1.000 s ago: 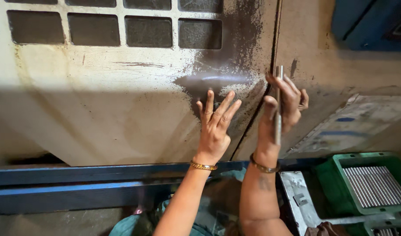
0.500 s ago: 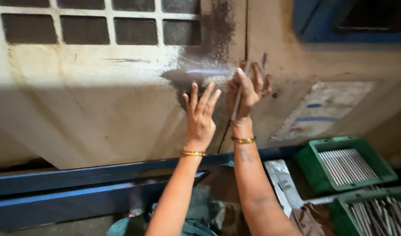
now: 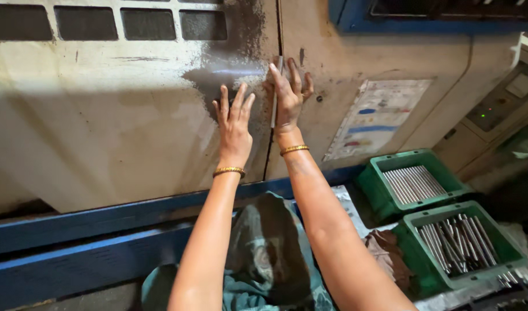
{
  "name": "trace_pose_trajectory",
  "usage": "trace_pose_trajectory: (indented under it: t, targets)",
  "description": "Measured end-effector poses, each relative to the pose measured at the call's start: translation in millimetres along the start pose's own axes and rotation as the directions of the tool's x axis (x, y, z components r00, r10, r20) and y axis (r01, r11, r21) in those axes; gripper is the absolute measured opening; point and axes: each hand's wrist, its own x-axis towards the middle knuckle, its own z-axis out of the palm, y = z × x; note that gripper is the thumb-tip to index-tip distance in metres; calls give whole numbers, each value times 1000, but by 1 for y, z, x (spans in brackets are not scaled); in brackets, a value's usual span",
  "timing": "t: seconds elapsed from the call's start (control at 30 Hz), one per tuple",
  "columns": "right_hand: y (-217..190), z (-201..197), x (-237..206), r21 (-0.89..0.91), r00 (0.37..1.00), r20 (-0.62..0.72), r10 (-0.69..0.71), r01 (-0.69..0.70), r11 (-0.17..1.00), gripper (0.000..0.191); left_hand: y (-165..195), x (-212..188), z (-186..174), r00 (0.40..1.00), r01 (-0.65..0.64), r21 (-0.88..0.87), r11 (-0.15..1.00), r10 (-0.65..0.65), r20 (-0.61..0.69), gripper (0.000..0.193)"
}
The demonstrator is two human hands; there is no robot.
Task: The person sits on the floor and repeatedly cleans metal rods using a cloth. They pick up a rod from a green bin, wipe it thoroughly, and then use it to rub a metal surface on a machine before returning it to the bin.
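Now both hands sit closer together on the grimy machine door than they did a second ago, and the view has swung right, bringing the green crates fully into sight. The left hand lies flat against the cream panel, fingers spread and grasping nothing, much as it did in the two earlier views. Just to its right, the right hand holds a thin metal rod upright, pinched between thumb and fingers, right along the dark vertical seam where two panels meet. A second ago the rod stood a little off the seam; now it lines up with the gap, so my reading is that the rod is being set against or into that joint while the flat hand steadies or pushes the door.

Above the left hand runs a row of dark vent openings, with a sooty smear beside the fingertips. To the right of the right hand hangs a faded label. Below and right of the forearms sit two green crates filled with similar metal rods, beside a brown rag. Under the arms lie a teal cloth and a blue rail. Each wrist wears a gold bangle.
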Motion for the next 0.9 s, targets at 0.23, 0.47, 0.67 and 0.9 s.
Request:
trace_pose_trajectory:
  t: [0.23, 0.47, 0.67, 0.9]
  targets:
    - [4, -9, 14, 7, 997, 57, -46, 46, 999, 53, -2, 4, -2, 1000, -8, 18, 1000, 8, 28, 79]
    - [-3, -5, 12, 74, 998, 25, 50, -51, 996, 53, -4, 6, 1, 1000, -18, 54, 998, 17, 24, 82]
    - [-14, 17, 3, 57, 977, -93, 191, -186, 981, 36, -4, 0, -1, 999, -31, 21, 999, 30, 22, 80]
    - [-30, 11, 4, 190, 903, -65, 424, -406, 894, 41, -1, -8, 8, 999, -37, 69, 997, 39, -19, 71]
